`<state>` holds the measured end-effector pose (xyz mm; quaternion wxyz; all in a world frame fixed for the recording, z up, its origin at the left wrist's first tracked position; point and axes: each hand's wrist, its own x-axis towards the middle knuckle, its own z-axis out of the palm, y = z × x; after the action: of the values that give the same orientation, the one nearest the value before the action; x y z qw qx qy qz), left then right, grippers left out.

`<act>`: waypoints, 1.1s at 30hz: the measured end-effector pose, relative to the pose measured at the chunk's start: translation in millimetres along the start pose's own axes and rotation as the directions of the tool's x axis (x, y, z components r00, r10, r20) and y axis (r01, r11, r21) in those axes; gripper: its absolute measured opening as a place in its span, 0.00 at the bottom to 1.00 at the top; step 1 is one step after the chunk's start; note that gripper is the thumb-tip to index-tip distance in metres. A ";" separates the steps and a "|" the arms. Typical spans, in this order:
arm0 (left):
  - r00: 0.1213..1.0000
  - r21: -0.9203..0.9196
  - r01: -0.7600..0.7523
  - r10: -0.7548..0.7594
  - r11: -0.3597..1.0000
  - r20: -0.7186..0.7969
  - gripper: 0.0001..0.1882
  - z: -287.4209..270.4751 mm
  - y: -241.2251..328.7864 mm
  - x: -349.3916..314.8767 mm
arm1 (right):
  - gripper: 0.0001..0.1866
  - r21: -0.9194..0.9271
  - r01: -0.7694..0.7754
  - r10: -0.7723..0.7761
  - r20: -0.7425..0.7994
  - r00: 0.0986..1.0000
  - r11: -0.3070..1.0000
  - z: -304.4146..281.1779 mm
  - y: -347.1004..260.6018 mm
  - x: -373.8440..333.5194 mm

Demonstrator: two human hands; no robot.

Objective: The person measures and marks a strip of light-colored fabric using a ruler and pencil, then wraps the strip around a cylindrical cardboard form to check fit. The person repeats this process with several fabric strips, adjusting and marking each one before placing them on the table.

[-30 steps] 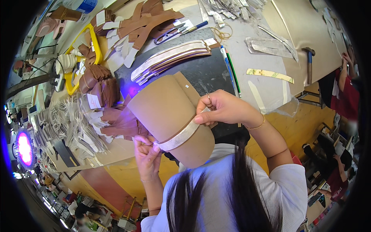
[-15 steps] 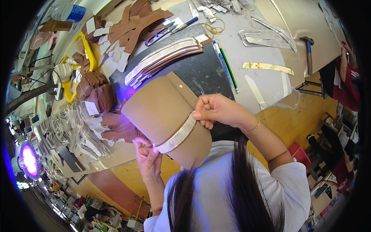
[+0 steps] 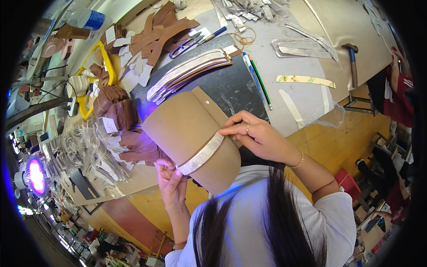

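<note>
Cluttered worktable (image 3: pixel 342 33), dark board (image 3: pixel 238 80), yellow floor (image 3: pixel 322 144), pale strip (image 3: pixel 202 156) pinched by left hand (image 3: pixel 172 181), touched by right hand (image 3: pixel 266 139), right grip unclear

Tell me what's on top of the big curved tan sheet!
A narrow, whitish, curved strip crosses the curved tan sheet; the surface beneath the strip is hidden.

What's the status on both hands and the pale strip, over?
Left hand pinching left end of pale strip. Right hand touching its right end. Strip lies across curved brown sheet, middle uncovered. Stacked strips beyond, on dark board.
</note>
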<state>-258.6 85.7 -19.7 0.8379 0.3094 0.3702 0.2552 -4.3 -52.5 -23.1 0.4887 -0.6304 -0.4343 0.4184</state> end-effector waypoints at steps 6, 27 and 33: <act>0.996 -0.007 -0.069 0.069 0.998 0.049 0.16 12.8 5.1 -3.7 | 0.19 -0.490 0.198 -0.297 -0.131 0.946 0.849 -6.5 -63.9 18.1; 0.997 -0.091 -0.067 0.069 0.994 0.021 0.22 10.8 -5.8 5.7 | 0.49 -0.259 0.322 -0.236 0.312 0.920 0.911 20.7 -39.4 -1.0; 0.998 -0.112 -0.047 0.051 0.993 0.037 0.22 8.5 -4.5 5.2 | 0.50 0.018 0.075 -0.077 0.285 0.956 0.997 13.7 -20.0 -12.7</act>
<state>-248.0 83.2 -20.7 0.8546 0.2762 0.3310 0.2897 -23.6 -58.3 -4.6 0.4388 -0.5448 -0.5226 0.4874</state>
